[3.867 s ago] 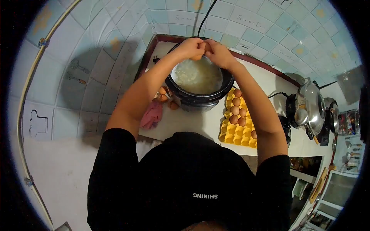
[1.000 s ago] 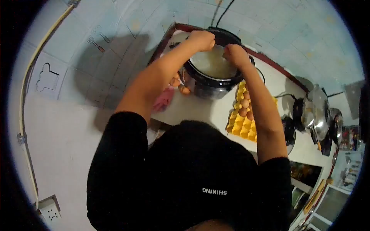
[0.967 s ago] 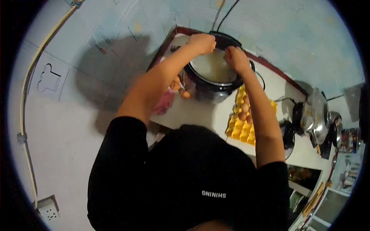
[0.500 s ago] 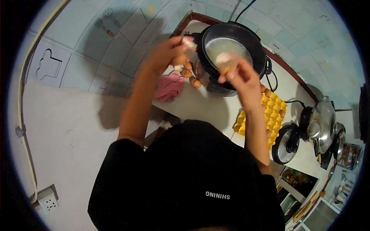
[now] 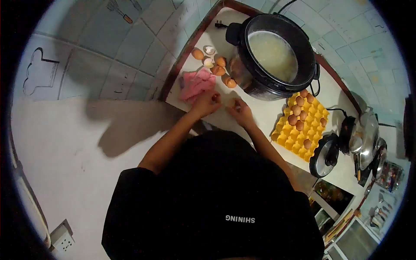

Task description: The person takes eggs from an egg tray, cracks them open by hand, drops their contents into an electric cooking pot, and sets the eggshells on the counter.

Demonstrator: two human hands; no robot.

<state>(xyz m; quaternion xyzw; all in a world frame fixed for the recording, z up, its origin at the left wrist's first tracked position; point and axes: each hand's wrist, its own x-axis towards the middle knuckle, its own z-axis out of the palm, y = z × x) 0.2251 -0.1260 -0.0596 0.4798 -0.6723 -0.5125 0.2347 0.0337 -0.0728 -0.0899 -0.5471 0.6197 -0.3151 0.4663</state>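
Note:
My left hand [image 5: 207, 105] is at the lower edge of a crumpled pink cloth [image 5: 197, 84], its fingers loosely bent, with no object plainly in them. Whether it touches the cloth is hard to tell. My right hand [image 5: 241, 113] hovers by the counter's front edge, fingers bent and apart, holding nothing visible. Beyond the cloth lie cracked brown eggshells [image 5: 219, 69], one with its white inside [image 5: 209, 50] facing up, and a rounded brown shell or egg [image 5: 197, 53]. A black electric pot [image 5: 242, 65] stands open behind my hands, with cloudy yellowish liquid [image 5: 273, 56] inside.
Right of the pot, a yellow egg tray [image 5: 288, 136] carries several brown eggs [image 5: 296, 110]. A glass lid [image 5: 323, 161] lies beside it, with metal pans [image 5: 366, 143] farther right. A power plug [image 5: 220, 24] rests in the back corner. Tiled walls border the counter.
Both hands have come down from the pot toward the counter's front edge. The pale eggshell pieces they held are gone from them, and shells now lie beside the cloth. The view has shifted.

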